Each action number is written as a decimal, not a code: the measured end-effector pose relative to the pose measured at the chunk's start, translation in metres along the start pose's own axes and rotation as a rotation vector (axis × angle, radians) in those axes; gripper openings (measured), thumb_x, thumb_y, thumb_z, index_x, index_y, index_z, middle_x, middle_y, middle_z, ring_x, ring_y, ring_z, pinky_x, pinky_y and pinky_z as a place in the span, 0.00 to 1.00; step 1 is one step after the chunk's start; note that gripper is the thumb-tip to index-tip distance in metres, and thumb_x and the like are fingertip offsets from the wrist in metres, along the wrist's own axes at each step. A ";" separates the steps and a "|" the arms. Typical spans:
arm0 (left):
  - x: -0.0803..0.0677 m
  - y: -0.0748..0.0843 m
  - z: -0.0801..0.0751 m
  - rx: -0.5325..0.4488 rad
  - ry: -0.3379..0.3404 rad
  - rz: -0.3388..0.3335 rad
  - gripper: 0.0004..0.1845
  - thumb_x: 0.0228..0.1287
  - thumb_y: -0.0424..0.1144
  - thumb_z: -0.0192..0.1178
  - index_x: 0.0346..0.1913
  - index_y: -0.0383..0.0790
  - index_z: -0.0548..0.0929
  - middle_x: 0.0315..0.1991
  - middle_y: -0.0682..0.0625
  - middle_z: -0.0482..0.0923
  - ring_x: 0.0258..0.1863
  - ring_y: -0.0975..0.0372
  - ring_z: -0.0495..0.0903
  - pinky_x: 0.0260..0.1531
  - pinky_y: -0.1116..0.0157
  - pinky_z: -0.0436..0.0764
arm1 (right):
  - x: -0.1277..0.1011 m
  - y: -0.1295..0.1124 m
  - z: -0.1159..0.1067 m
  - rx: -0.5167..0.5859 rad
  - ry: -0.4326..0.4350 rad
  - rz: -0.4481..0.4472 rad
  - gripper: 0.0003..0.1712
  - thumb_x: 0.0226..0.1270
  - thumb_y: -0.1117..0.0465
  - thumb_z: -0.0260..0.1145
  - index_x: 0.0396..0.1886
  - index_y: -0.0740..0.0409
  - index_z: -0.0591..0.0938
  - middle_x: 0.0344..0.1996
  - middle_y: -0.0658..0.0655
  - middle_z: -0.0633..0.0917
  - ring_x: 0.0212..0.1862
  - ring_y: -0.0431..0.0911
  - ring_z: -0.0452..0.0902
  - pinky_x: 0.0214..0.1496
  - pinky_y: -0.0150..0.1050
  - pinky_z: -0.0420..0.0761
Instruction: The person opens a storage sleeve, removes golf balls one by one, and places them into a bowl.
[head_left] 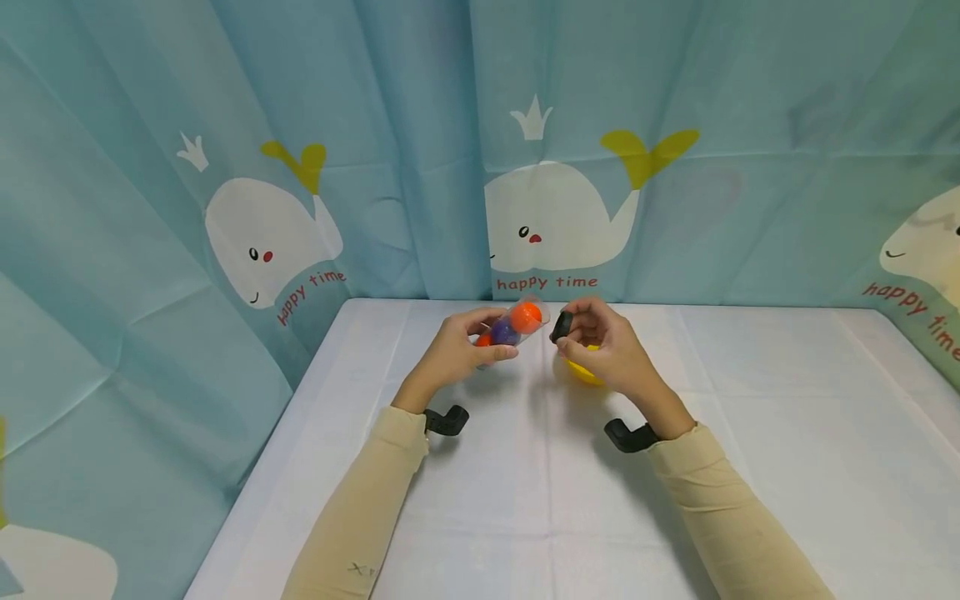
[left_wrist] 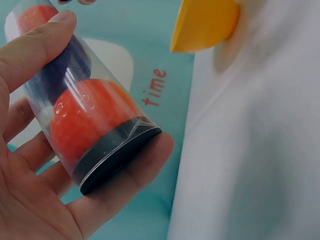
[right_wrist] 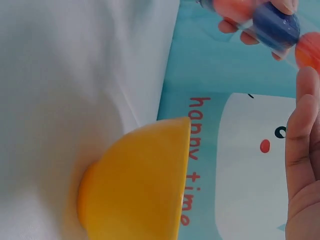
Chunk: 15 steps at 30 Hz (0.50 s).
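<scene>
My left hand [head_left: 457, 352] grips a clear plastic tube [left_wrist: 107, 75] with a black cap on its lower end. Inside sit two orange balls [head_left: 526, 317] with a dark blue ball [head_left: 506, 332] between them. The tube leans, its upper end pointing right toward my other hand. Between thumb and fingers, my right hand [head_left: 611, 350] pinches a round black cap [head_left: 561, 327], held just apart from the tube's end. A yellow bowl [right_wrist: 140, 185] stands upright below and behind the right hand, partly hidden by it in the head view; its inside cannot be seen.
A white cloth [head_left: 487, 500] covers the table. Behind it and on the left hangs a blue curtain [head_left: 420, 125] printed with whales. Black wrist mounts [head_left: 448, 421] stick out inward from both wrists.
</scene>
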<state>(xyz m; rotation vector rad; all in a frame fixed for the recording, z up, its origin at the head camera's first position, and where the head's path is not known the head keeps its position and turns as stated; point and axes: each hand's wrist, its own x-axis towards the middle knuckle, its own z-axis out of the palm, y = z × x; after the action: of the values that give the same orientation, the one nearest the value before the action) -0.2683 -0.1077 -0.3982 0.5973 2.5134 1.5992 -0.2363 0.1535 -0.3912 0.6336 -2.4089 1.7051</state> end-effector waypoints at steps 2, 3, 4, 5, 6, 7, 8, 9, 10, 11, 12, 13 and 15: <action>0.000 -0.001 -0.003 0.002 0.007 -0.001 0.28 0.57 0.47 0.77 0.62 0.56 0.83 0.53 0.52 0.84 0.49 0.55 0.82 0.35 0.59 0.88 | 0.000 0.000 0.002 0.001 -0.005 0.023 0.24 0.63 0.68 0.70 0.57 0.64 0.74 0.42 0.62 0.86 0.38 0.44 0.82 0.47 0.29 0.81; 0.000 -0.001 -0.005 0.003 0.011 -0.002 0.29 0.57 0.47 0.77 0.63 0.56 0.82 0.54 0.52 0.84 0.49 0.55 0.82 0.36 0.59 0.88 | 0.000 0.000 0.003 0.006 -0.010 0.033 0.24 0.63 0.68 0.70 0.57 0.63 0.74 0.43 0.62 0.86 0.39 0.45 0.82 0.46 0.29 0.81; -0.001 -0.001 -0.007 0.008 0.016 -0.001 0.29 0.57 0.48 0.77 0.63 0.56 0.82 0.54 0.52 0.84 0.49 0.55 0.82 0.36 0.60 0.88 | 0.000 0.001 0.005 0.010 -0.014 0.046 0.25 0.62 0.68 0.71 0.58 0.63 0.73 0.44 0.62 0.87 0.39 0.46 0.83 0.46 0.30 0.81; -0.001 -0.001 -0.008 0.018 0.022 -0.001 0.30 0.57 0.48 0.77 0.64 0.56 0.82 0.54 0.52 0.84 0.49 0.55 0.82 0.36 0.60 0.87 | 0.000 0.001 0.006 0.017 -0.020 0.056 0.26 0.62 0.68 0.71 0.58 0.63 0.73 0.45 0.62 0.87 0.40 0.47 0.83 0.45 0.30 0.81; -0.001 -0.002 -0.010 0.023 0.026 -0.001 0.30 0.57 0.49 0.77 0.64 0.55 0.82 0.54 0.51 0.84 0.50 0.55 0.82 0.36 0.61 0.87 | 0.001 0.002 0.008 0.024 -0.028 0.066 0.27 0.61 0.68 0.72 0.58 0.63 0.72 0.47 0.63 0.86 0.41 0.48 0.83 0.45 0.30 0.81; -0.001 -0.001 -0.011 0.026 0.030 -0.003 0.31 0.57 0.49 0.77 0.65 0.55 0.81 0.55 0.50 0.83 0.50 0.54 0.81 0.36 0.61 0.87 | 0.001 0.002 0.009 0.033 -0.037 0.074 0.28 0.61 0.69 0.72 0.59 0.63 0.72 0.49 0.63 0.86 0.42 0.48 0.83 0.45 0.30 0.81; -0.001 -0.001 -0.013 0.026 0.034 -0.006 0.31 0.57 0.49 0.77 0.65 0.54 0.81 0.55 0.50 0.83 0.51 0.54 0.81 0.36 0.61 0.87 | 0.002 0.002 0.011 0.046 -0.048 0.082 0.28 0.61 0.70 0.72 0.59 0.64 0.71 0.50 0.64 0.86 0.43 0.48 0.83 0.45 0.30 0.82; -0.001 -0.001 -0.014 0.026 0.036 -0.010 0.32 0.57 0.49 0.77 0.65 0.54 0.81 0.55 0.49 0.83 0.51 0.54 0.81 0.37 0.62 0.87 | 0.002 0.003 0.013 0.053 -0.060 0.089 0.29 0.61 0.70 0.71 0.59 0.65 0.70 0.52 0.65 0.85 0.44 0.48 0.83 0.44 0.30 0.82; -0.001 -0.002 -0.015 0.026 0.038 -0.014 0.33 0.57 0.49 0.77 0.66 0.53 0.80 0.55 0.49 0.83 0.51 0.54 0.81 0.37 0.62 0.87 | 0.003 0.003 0.015 0.057 -0.069 0.097 0.29 0.61 0.71 0.71 0.60 0.65 0.69 0.52 0.65 0.85 0.45 0.49 0.83 0.45 0.29 0.82; -0.001 -0.002 -0.016 0.026 0.040 -0.016 0.33 0.57 0.50 0.77 0.66 0.53 0.80 0.55 0.49 0.83 0.51 0.54 0.81 0.37 0.61 0.87 | 0.003 0.003 0.017 0.063 -0.078 0.104 0.30 0.61 0.72 0.71 0.60 0.65 0.69 0.53 0.66 0.84 0.46 0.49 0.83 0.45 0.29 0.82; -0.001 -0.002 -0.017 0.022 0.040 -0.019 0.33 0.57 0.50 0.77 0.66 0.53 0.80 0.55 0.48 0.83 0.51 0.53 0.81 0.37 0.61 0.88 | 0.003 0.004 0.018 0.065 -0.087 0.111 0.30 0.61 0.72 0.71 0.60 0.65 0.68 0.54 0.66 0.84 0.47 0.49 0.82 0.45 0.29 0.83; -0.001 -0.002 -0.018 0.019 0.040 -0.021 0.33 0.56 0.50 0.77 0.66 0.53 0.80 0.56 0.48 0.83 0.51 0.53 0.81 0.38 0.61 0.88 | 0.003 0.004 0.020 0.064 -0.093 0.115 0.30 0.61 0.72 0.71 0.60 0.65 0.68 0.54 0.66 0.84 0.47 0.49 0.82 0.45 0.29 0.83; -0.001 -0.003 -0.019 0.018 0.043 -0.020 0.34 0.56 0.50 0.77 0.66 0.53 0.80 0.55 0.48 0.83 0.50 0.53 0.81 0.37 0.61 0.88 | 0.003 0.006 0.023 0.045 -0.101 0.124 0.29 0.62 0.70 0.72 0.60 0.64 0.69 0.53 0.65 0.84 0.47 0.50 0.82 0.46 0.30 0.82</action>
<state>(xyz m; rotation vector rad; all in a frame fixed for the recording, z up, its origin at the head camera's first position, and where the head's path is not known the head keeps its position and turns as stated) -0.2736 -0.1253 -0.3925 0.5444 2.5584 1.6015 -0.2378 0.1333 -0.4035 0.6017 -2.5343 1.8222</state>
